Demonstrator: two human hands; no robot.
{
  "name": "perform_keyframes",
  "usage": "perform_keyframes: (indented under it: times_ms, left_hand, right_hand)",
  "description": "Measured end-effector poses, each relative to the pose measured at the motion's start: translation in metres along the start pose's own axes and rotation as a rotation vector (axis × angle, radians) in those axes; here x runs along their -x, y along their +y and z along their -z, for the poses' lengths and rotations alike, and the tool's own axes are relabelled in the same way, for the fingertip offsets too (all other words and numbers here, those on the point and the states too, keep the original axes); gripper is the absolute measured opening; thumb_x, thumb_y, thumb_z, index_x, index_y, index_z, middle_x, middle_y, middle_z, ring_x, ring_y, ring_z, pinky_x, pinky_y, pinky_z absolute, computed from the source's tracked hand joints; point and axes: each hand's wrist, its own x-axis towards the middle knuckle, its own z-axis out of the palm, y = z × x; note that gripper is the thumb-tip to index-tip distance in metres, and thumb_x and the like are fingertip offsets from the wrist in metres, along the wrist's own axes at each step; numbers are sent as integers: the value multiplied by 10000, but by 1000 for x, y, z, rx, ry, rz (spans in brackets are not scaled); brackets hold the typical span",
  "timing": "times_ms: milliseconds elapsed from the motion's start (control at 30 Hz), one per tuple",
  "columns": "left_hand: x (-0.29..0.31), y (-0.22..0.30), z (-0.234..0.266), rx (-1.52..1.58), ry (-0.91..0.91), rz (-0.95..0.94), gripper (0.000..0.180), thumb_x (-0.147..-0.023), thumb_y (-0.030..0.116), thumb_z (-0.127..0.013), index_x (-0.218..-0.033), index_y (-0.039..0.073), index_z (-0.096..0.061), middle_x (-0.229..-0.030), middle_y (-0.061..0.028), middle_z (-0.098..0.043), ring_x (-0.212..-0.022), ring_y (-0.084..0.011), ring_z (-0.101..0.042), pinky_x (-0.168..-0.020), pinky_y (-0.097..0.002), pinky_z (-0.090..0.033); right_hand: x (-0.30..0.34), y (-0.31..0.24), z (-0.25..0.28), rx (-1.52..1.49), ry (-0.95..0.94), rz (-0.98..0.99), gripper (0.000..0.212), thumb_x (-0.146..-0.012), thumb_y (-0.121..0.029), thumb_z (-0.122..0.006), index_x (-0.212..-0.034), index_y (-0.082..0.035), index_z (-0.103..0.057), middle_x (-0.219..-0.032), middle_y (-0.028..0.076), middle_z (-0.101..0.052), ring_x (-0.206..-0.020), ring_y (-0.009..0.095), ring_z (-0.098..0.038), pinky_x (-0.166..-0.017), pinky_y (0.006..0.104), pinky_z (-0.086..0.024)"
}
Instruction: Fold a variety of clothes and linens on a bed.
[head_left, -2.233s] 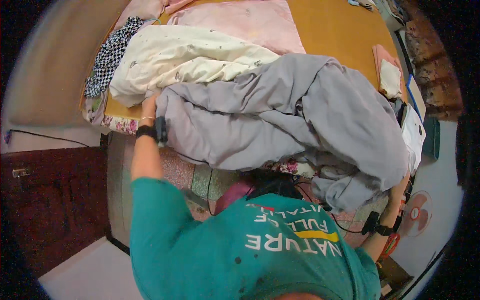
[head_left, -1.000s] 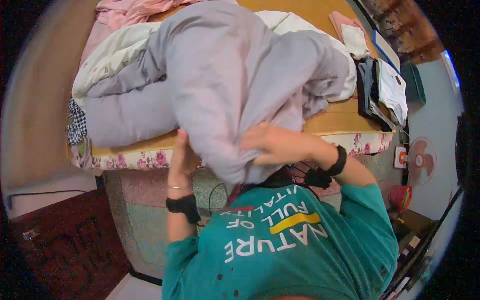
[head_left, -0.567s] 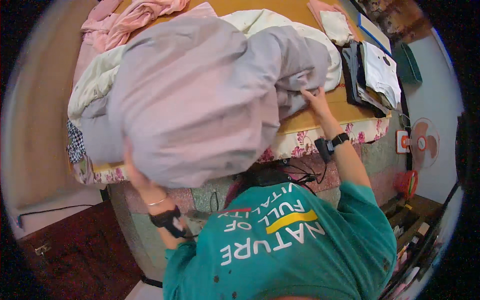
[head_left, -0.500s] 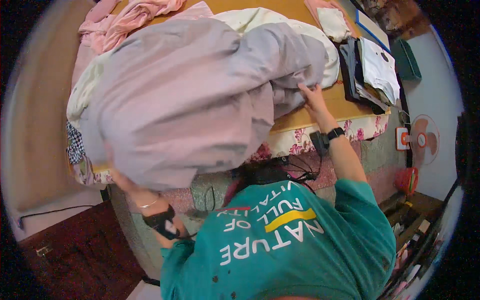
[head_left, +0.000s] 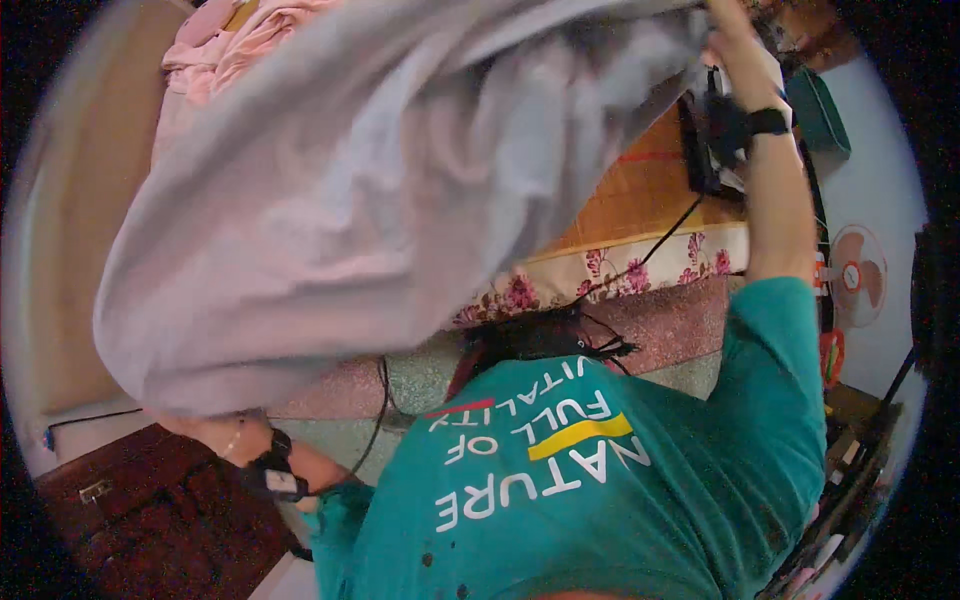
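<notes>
A large greyish-pink sheet point(head_left: 330, 220) is stretched in the air between my two hands, slanting from lower left to upper right and blurred in places by motion. My right hand point(head_left: 742, 62) is raised high at the upper right, closed on the sheet's far end. Low on the left, my left hand point(head_left: 205, 432) grips the near edge, its fingers mostly hidden by the fabric. The sheet covers much of the bed point(head_left: 630, 200), whose brown mat and floral side cloth show at the right.
Pink fabric point(head_left: 235, 55) lies crumpled at the far left of the bed. A stack of folded clothes is partly hidden behind my right wrist. A fan point(head_left: 858, 275) stands at the right, a dark red wooden piece point(head_left: 170, 500) at the lower left. Black cables point(head_left: 380, 410) hang beside the bed.
The sheet has been lifted off the bed and spread wider. My right hand has moved up and to the right; my left hand has moved down and outward to the left.
</notes>
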Motion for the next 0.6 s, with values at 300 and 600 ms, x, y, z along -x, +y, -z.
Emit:
perform_keyframes:
  times_ms: [300,600]
  left_hand:
    - [100,-112,-50,-108,-753,908,560,-752,151,-671,-1244,-3,-453,-1181,-111,-551,-1049,-251,-537,-917,-363,-427]
    - [123,-157,-67,-341,-812,1038,578,-743,158,-704,-1221,-42,-448,-1127,-108,-571,-974,-191,-565,-800,-319,-475]
  right_hand:
    - [44,-15,48,1622,-53,1006,450,-851,-267,-566,-1244,-62,-491,-1052,21,-539,-989,179,-516,-830,292,-440]
    - [167,192,78,1002,275,296,672,-802,-305,-645,-1319,34,-382,-1307,179,-452,-1202,259,-435,-1012,341,-318]
